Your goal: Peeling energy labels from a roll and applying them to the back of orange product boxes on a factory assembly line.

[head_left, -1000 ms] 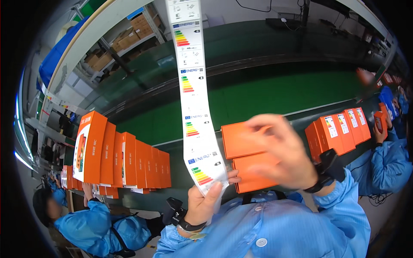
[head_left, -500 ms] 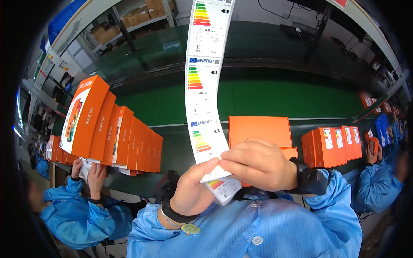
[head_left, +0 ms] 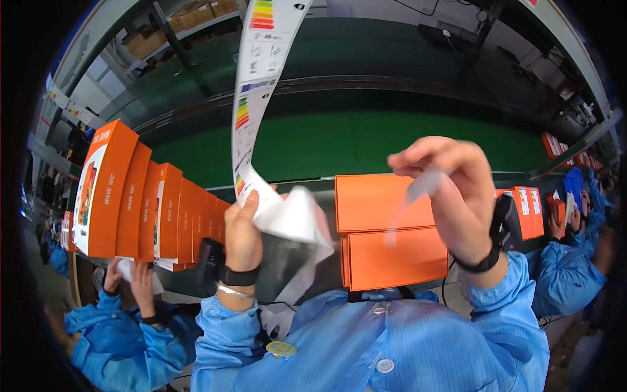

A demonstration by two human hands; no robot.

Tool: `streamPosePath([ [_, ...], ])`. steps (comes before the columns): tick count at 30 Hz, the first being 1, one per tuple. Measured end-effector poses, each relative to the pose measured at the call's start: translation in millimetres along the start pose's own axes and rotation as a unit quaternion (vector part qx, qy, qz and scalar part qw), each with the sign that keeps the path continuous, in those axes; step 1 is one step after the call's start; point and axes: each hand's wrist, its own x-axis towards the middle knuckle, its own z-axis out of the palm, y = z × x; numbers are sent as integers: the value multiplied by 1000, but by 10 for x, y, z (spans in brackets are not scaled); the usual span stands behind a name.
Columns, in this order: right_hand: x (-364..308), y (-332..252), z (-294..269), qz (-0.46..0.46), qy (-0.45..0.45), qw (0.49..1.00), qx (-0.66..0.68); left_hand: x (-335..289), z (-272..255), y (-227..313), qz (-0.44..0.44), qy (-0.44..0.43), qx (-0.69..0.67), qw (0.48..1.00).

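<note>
A long strip of energy labels [head_left: 245, 117], white with coloured bars, hangs down to my left hand [head_left: 241, 238], which pinches it between thumb and fingers. Below the grip, the strip's pale blank side curls in a loop [head_left: 294, 219] and trails toward my lap. My right hand [head_left: 460, 196] is raised to the right, its thumb and fingers closed on a small whitish label [head_left: 423, 186], blurred by motion. Under and beside that hand lie two flat orange boxes, the farther one [head_left: 379, 199] and the nearer one [head_left: 395, 261], their upper faces plain.
A row of upright orange boxes [head_left: 121, 196] stands at the left. More labelled orange boxes [head_left: 526, 212] stand at the right. A green surface [head_left: 307, 140] stretches beyond a dark ledge. Co-workers in blue sit on both sides, the left one's hands [head_left: 140, 284] near the box row.
My hands have moved apart: the left one leftward with the strip, the right one up and rightward with a small label. The two orange boxes are now more exposed.
</note>
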Motion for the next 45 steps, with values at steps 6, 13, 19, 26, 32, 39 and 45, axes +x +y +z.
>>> streamPosePath([
  [6, 71, 552, -292, 316, -215, 901, -203, -51, 29, -3, -81, -115, 64, 988],
  [13, 195, 852, -76, 308, -329, 838, -308, -169, 218, -220, -128, -159, 72, 976],
  [19, 234, 926, -71, 270, -368, 819, -349, -137, 182, -322, -124, -162, 69, 977],
  [26, 229, 1001, -55, 317, -369, 806, -339, -148, 195, -365, -112, -179, 81, 974],
  [32, 218, 1047, -52, 293, -365, 817, -337, -144, 184, -448, -92, -191, 124, 969],
  [39, 237, 985, -5, 309, -361, 807, -352, -119, 224, -497, -71, -216, 151, 962],
  [45, 225, 944, 85, 245, -388, 770, -442, -107, 236, -516, -62, -198, 158, 965],
])
